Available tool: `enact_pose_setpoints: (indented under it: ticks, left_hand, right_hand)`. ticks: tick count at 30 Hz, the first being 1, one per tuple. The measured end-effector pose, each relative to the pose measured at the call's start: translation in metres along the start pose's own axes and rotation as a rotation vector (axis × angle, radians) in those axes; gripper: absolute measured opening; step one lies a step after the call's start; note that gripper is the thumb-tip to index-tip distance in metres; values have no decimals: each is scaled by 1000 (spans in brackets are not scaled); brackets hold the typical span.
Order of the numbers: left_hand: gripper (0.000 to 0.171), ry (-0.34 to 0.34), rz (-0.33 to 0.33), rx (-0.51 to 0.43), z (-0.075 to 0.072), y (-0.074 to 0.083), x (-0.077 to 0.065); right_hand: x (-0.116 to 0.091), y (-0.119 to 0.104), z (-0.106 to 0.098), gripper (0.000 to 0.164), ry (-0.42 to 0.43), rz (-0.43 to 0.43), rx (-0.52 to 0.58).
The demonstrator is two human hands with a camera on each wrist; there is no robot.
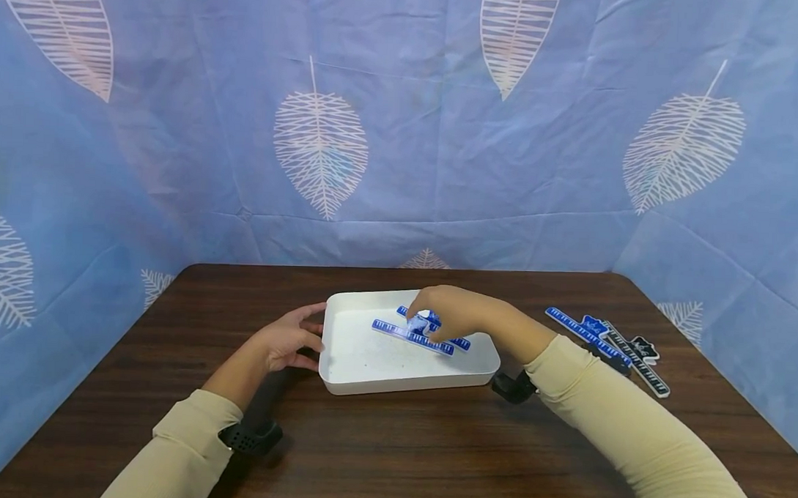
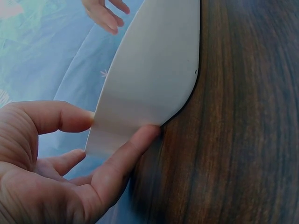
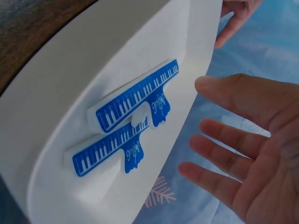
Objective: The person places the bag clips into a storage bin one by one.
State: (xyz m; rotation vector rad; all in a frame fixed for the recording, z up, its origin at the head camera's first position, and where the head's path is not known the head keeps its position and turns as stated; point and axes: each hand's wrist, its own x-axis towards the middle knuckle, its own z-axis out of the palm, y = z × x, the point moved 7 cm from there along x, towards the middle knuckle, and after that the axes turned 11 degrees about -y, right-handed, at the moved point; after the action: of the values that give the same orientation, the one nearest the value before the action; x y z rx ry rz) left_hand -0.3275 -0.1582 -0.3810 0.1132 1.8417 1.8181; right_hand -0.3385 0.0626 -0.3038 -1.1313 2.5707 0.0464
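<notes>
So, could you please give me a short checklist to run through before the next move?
1. White tray touched by the left hand at its left end: ok.
2. Right hand free, holding nothing: ok.
3. Two blue keyboard-print clips inside the tray: ok.
4. Those two clips lying clear of each other: not ok, they overlap.
5. Blue clip and black clip on the table lying separately: not ok, the blue one crosses the black one.
6. Dark piece under that blue clip identified: cannot tell, mostly hidden.
</notes>
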Motion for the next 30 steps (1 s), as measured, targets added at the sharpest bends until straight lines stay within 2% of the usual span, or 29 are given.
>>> enact_pose_setpoints:
  ticks: [8,18,24,30]
  left_hand:
    - [84,-1,4,0,-1,1,0]
    - [83,-10,10,-1,1,-1,2]
    - [83,1,9,9,0,-1,-1]
    - [83,-8,13,4,2,-1,-1]
  right_hand:
    - [-19,-6,-10,41,64,-31,-34]
    - [-44,-4,-14,42,134,-56,-12]
    - [-59,0,-17,45,202,-52,21]
    - [-75,7,-15,45,265,-12,15]
